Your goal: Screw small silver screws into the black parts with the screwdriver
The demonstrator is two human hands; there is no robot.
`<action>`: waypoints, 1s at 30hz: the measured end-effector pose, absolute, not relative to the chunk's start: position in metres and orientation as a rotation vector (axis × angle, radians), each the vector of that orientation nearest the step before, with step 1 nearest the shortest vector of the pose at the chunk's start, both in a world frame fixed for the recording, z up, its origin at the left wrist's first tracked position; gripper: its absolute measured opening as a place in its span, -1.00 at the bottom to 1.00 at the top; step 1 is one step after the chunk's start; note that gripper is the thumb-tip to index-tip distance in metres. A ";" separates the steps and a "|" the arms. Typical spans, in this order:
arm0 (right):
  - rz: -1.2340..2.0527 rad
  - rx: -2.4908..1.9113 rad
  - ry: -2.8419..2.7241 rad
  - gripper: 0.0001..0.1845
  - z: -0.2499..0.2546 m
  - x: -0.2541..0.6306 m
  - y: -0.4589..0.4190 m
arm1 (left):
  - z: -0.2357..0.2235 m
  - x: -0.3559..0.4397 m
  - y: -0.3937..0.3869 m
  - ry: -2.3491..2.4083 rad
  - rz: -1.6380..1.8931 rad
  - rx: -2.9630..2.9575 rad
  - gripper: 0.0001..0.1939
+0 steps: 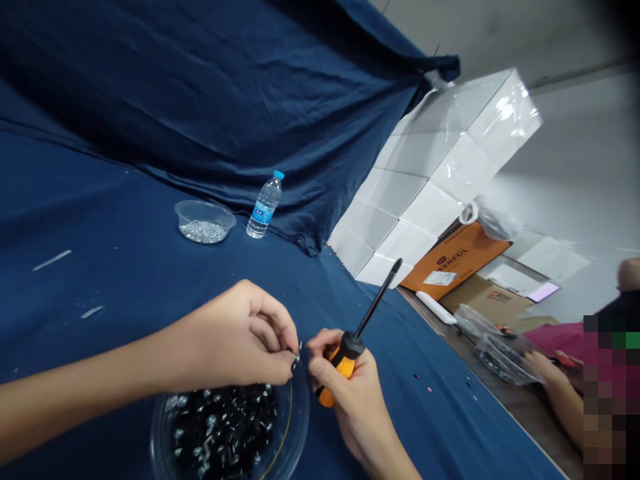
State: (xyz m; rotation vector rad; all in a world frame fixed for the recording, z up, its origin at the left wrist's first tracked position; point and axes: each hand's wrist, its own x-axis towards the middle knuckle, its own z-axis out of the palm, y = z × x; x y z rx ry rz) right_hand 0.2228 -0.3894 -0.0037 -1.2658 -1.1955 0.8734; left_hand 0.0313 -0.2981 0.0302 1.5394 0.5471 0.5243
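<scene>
Left grip (245,337) pinching metal bit (298,355), right grip (353,400) around screwdriver (344,365) — carton (453,260) reads KERFUL

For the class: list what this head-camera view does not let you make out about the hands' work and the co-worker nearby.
Small piece in the left hand: its fingers hide most of it, and it is too small to identify.
Screwdriver tip: too small and blurred to tell its type.
Glass bowl: the head view's lower edge cuts it off.
Co-worker's hand: a pixelated block at the right edge hides what lies beyond it.
</scene>
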 end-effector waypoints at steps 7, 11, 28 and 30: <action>0.410 -1.322 -1.568 -0.70 -0.002 0.226 -0.390 | 0.041 -0.023 -0.287 0.737 0.760 1.728 -0.90; 0.025 -1.213 -1.809 -0.76 0.006 0.231 -0.388 | 0.023 -0.046 -0.287 0.813 0.891 1.789 -0.91; -0.328 -1.163 -1.930 -0.55 0.006 0.233 -0.382 | 0.007 -0.061 -0.293 0.723 1.124 1.836 -0.96; -0.319 -1.166 -1.929 -0.55 0.006 0.233 -0.383 | 0.007 -0.061 -0.293 0.713 1.115 1.836 -0.95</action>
